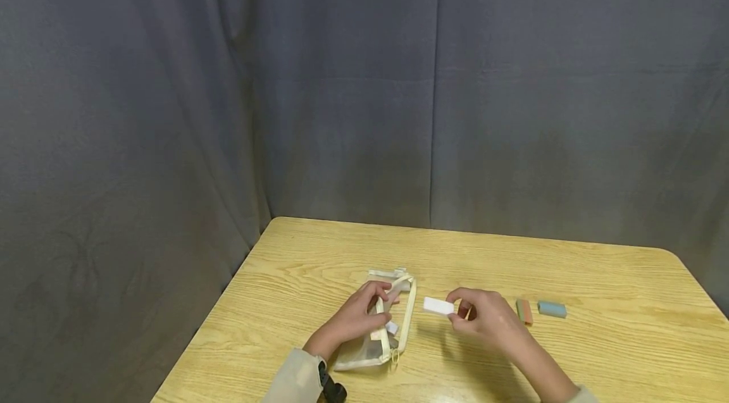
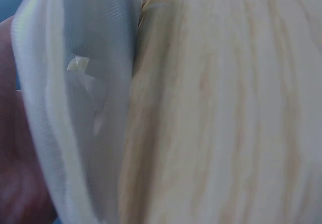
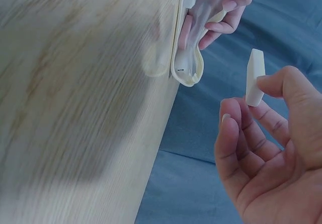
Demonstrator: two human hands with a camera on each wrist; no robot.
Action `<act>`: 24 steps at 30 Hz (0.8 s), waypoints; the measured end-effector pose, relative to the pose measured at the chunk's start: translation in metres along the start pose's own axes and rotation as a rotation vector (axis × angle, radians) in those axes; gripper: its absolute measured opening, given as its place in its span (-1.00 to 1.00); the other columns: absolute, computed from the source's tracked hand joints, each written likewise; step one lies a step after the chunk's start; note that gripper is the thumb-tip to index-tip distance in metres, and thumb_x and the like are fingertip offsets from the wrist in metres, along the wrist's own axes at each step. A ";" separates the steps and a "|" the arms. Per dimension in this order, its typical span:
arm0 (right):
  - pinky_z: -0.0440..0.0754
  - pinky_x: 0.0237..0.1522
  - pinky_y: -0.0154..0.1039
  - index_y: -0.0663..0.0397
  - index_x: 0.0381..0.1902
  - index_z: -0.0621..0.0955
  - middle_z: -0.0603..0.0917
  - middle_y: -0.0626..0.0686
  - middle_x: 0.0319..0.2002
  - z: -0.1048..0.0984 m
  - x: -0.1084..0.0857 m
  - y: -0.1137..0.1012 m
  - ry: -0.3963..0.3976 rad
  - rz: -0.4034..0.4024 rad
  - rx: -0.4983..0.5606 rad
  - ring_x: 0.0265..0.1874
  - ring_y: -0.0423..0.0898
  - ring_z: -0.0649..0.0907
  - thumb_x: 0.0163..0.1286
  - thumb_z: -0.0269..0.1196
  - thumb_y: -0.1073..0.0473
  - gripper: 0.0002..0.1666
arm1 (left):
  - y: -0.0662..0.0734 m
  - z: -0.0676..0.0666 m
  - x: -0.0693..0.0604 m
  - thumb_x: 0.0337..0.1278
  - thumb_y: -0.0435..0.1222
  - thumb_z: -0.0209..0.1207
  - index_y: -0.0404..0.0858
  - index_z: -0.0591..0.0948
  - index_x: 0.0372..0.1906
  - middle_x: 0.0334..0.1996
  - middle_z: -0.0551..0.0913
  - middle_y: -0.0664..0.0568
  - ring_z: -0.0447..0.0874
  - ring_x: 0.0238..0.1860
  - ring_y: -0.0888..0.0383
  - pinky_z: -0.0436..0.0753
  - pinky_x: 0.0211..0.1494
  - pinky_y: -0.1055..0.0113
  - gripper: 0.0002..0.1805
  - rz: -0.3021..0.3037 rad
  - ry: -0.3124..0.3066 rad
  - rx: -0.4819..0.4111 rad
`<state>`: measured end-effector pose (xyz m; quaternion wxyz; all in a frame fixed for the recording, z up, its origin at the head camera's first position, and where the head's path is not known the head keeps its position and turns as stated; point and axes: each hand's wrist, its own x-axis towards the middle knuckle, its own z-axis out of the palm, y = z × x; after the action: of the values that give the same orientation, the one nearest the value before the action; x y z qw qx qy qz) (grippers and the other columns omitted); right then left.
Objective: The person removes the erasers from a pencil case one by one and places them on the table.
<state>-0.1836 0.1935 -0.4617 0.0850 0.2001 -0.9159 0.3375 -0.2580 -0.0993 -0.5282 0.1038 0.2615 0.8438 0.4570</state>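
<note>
My right hand (image 1: 486,321) pinches a white eraser (image 1: 438,306) between thumb and fingertips, just above the table. In the right wrist view the eraser (image 3: 255,78) is a slim plain block, tilted, with the thumb on its side. My left hand (image 1: 361,316) grips one edge of a see-through mesh zipper pouch (image 1: 408,317), thumb at the rim, and its mouth gapes open toward the eraser. Inside the pouch lie a small white piece (image 1: 392,328) and a pinkish piece (image 3: 185,31). The left wrist view shows the pouch's mesh wall (image 2: 37,83) close up and blurred.
To the right of my right hand lie a green-and-orange block (image 1: 524,312) and a blue block (image 1: 552,309). A ring pull (image 1: 395,357) hangs at the pouch's near corner. Grey curtains (image 1: 353,86) stand behind and left of the wooden table (image 1: 296,251).
</note>
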 end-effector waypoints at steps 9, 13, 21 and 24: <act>0.51 -0.41 -0.19 -0.17 -0.15 0.72 0.57 -0.36 -0.55 -0.010 -0.007 0.004 0.017 0.073 -0.113 -0.63 -0.42 0.44 0.17 0.43 0.19 -0.73 | -0.001 0.000 0.001 0.29 -0.19 0.23 -0.08 0.43 -0.05 0.42 0.36 0.10 0.33 0.47 -0.02 0.33 0.51 0.14 -0.75 0.003 -0.010 -0.008; 0.41 -0.59 -0.40 -0.11 -0.14 0.72 0.58 -0.33 -0.55 -0.014 -0.010 0.010 0.014 0.036 -0.104 -0.64 -0.43 0.44 0.19 0.42 0.20 -0.74 | -0.001 -0.001 0.000 0.29 -0.20 0.23 -0.09 0.43 -0.05 0.42 0.37 0.11 0.34 0.46 -0.02 0.33 0.51 0.14 -0.75 0.004 -0.006 -0.010; 0.45 -0.59 -0.41 -0.02 -0.10 0.71 0.58 -0.27 -0.54 -0.021 -0.015 0.020 -0.020 0.037 -0.057 -0.62 -0.39 0.44 0.22 0.40 0.24 -0.74 | 0.001 -0.001 -0.001 0.30 -0.20 0.22 -0.07 0.43 -0.04 0.43 0.36 0.08 0.32 0.47 -0.03 0.32 0.51 0.13 -0.75 -0.005 -0.011 -0.025; 0.44 -0.60 -0.41 -0.03 -0.11 0.71 0.57 -0.28 -0.56 -0.023 -0.017 0.024 -0.018 0.047 -0.060 -0.63 -0.39 0.43 0.22 0.41 0.24 -0.74 | 0.001 -0.001 -0.001 0.31 -0.20 0.22 -0.09 0.43 -0.03 0.43 0.36 0.07 0.32 0.48 -0.04 0.31 0.52 0.13 -0.75 0.000 -0.013 -0.026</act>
<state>-0.1773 0.2302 -0.4631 0.0747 0.1791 -0.9307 0.3101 -0.2568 -0.1001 -0.5270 0.1124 0.2631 0.8372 0.4661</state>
